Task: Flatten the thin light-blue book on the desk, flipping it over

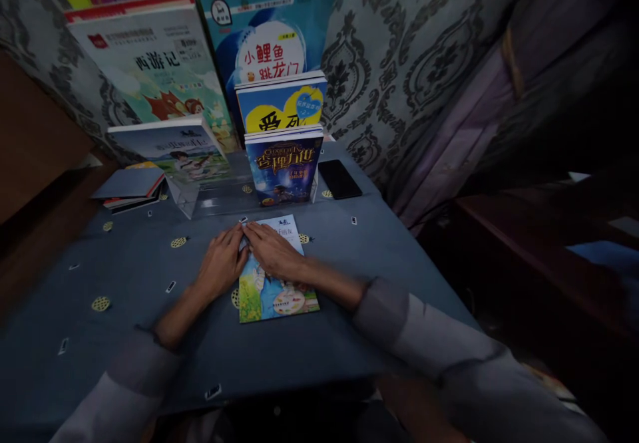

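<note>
My left hand (220, 263) and my right hand (273, 250) both lie flat on a thin picture book (276, 296) that rests face up on the blue table (140, 277) right in front of me. Neither grip is closed on anything: the fingers are stretched out and pressing down, the fingertips of both hands meeting near the book's upper left corner. My left palm sits along the book's left edge, partly on the cloth, while my right hand lies across the upper half of the cover, so only the lower part with its yellow and green drawing shows. Just beyond the book stands a clear stand (219, 193) holding upright books; the nearest is a dark blue book (284, 165) with gold lettering, and behind it a yellow and blue book (282, 104). To the left a pale book (172, 150) leans in the same stand, and further left a small stack of flat books (130, 187) lies on the table. A black phone (339, 178) lies flat to the right of the dark blue book, well apart from my hands. Larger books lean against the patterned wall behind.
</note>
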`<action>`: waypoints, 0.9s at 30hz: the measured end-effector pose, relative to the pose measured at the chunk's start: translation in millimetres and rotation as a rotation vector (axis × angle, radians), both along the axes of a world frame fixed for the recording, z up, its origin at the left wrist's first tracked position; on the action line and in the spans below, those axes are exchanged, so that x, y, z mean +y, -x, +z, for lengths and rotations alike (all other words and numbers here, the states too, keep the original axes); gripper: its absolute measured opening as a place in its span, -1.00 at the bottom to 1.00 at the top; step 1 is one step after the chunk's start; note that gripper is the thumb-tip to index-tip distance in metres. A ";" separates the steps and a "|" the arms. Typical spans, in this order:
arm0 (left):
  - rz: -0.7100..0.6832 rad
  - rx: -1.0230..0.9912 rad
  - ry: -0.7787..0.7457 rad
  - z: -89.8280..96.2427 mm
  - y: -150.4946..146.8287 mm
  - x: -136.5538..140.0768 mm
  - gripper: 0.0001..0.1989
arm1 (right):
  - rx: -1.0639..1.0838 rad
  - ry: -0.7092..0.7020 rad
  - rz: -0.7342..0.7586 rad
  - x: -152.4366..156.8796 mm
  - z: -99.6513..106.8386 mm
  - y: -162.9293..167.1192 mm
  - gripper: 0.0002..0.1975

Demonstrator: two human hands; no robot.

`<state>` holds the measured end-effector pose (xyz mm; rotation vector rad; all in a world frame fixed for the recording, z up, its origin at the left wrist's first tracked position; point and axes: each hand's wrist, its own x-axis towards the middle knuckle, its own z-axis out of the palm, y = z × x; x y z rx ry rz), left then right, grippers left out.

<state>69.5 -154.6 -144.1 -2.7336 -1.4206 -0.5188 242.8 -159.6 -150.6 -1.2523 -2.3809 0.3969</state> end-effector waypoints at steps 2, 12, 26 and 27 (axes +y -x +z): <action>0.004 0.000 -0.002 -0.6 0.1 0.0 -0.59 | -0.026 -0.003 -0.007 -1.8 -1.2 -6.0 -0.47; -0.001 0.012 0.003 1.8 -0.4 -0.7 -0.60 | -0.025 -0.001 -0.155 -13.0 -8.0 -71.4 -0.50; 0.006 0.068 0.037 6.7 0.7 -1.6 -0.59 | -0.131 -0.006 -0.336 -15.1 0.9 -92.1 -0.45; 0.004 0.075 0.038 7.0 0.7 -1.2 -0.59 | -0.133 -0.005 -0.337 -14.8 1.3 -92.9 -0.45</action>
